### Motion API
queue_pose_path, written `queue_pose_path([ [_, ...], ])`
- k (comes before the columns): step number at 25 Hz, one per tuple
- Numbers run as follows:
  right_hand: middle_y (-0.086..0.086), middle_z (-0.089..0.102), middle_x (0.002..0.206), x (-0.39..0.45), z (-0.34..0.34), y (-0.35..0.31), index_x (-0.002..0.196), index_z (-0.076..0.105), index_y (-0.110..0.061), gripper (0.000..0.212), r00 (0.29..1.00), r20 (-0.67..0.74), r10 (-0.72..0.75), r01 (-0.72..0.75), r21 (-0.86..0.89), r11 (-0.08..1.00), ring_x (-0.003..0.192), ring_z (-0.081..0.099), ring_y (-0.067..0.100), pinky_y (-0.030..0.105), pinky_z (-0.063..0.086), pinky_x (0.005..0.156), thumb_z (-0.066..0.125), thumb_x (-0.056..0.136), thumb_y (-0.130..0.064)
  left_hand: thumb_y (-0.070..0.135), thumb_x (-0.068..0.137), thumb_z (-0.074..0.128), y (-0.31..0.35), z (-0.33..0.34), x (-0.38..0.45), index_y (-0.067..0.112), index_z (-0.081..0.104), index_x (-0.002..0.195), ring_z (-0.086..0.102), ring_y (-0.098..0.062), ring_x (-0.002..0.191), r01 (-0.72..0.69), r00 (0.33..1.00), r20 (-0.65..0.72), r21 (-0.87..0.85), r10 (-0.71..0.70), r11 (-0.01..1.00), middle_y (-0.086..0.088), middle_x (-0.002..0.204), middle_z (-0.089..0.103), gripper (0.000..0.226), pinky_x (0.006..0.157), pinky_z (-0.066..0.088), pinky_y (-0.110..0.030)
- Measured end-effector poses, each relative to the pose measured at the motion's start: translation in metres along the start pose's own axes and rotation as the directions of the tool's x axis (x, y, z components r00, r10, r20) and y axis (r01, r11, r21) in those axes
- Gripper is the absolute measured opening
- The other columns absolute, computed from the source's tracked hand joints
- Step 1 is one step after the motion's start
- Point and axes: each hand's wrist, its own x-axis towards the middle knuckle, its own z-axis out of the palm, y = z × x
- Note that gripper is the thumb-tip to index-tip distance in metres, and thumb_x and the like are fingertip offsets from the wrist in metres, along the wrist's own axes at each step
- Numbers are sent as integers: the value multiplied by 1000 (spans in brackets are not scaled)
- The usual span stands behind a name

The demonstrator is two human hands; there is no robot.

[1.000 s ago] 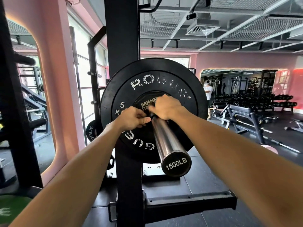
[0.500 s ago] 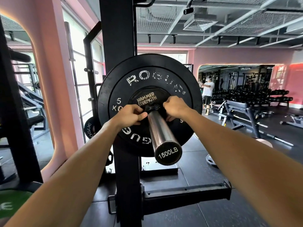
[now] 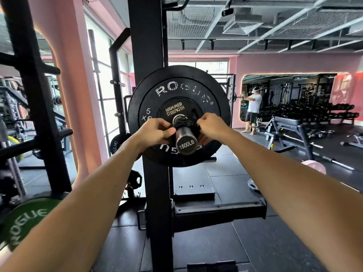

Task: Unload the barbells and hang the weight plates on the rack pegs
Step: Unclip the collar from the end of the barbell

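Note:
A barbell sleeve (image 3: pixel 186 145) marked 1500LB points straight at me. On it sit a large black Rogue 5 kg plate (image 3: pixel 196 83) and, in front of that, a smaller black Hammer Strength plate (image 3: pixel 174 110). A black collar (image 3: pixel 183 123) rings the sleeve just in front of the small plate. My left hand (image 3: pixel 155 132) pinches the collar's left side and my right hand (image 3: pixel 211 124) grips its right side. Part of the collar is hidden by my fingers.
The black rack upright (image 3: pixel 146 46) stands just behind the plates, with a safety arm (image 3: pixel 218 211) sticking out low down. A green Rogue plate (image 3: pixel 25 218) and a rack with black pegs (image 3: pixel 65 132) are at left. A bench (image 3: pixel 290 124) and a person (image 3: pixel 253 108) are far right.
Both hands have shifted from pressing together at the hub to gripping the collar on either side. The collar now sits a little away from the small plate. The view has swung in line with the sleeve.

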Motion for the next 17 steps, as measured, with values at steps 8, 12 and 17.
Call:
queue_pose_path([
  [8,20,62,57,-84,-14,-13,89,52,-1,23,999,-10,-43,44,70,997,63,70,42,41,59,63,35,94,-17,11,91,66,38,12,-95,4,63,98,67,-13,79,-27,999,-47,-116,22,993,-5,89,65,11,67,57,-22],
  [12,15,57,51,-117,-21,-12,79,48,-8,23,996,-34,-80,81,54,995,60,70,40,36,53,57,36,95,-17,11,91,66,49,16,-127,-8,60,107,69,-21,88,-47,999,-29,-116,44,992,-11,94,64,25,75,60,-29],
  [17,24,60,61,-146,-51,14,83,49,-3,23,999,-31,11,-9,49,999,63,69,44,46,58,69,36,95,-18,10,94,62,70,57,-147,-5,58,105,67,-19,91,-50,995,85,-114,60,992,-10,94,61,19,83,59,-35],
])
